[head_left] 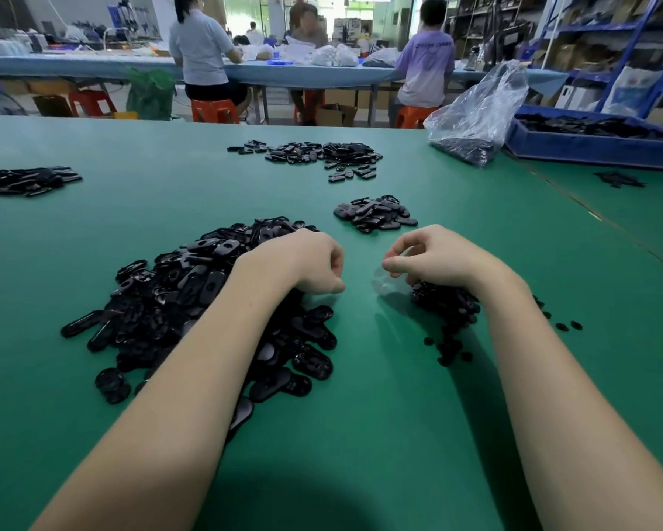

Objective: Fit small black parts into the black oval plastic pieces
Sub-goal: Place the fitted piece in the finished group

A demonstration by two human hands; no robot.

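Note:
A large heap of black oval plastic pieces (191,300) lies on the green table at centre left. My left hand (306,262) rests on the heap's right edge with its fingers curled under, and nothing shows in them. To the right, a smaller heap of small black parts (446,312) sits partly under my right hand (433,258). Its thumb and forefinger are pinched together at what looks like the edge of a clear plastic bag (385,281) lying by those parts. My forearms hide part of both heaps.
More piles of black oval pieces lie farther back: one close behind (375,214), one at mid table (322,155), one at far left (23,181). A clear bag of parts (475,116) and a blue crate (590,141) stand at back right. People sit at a far bench.

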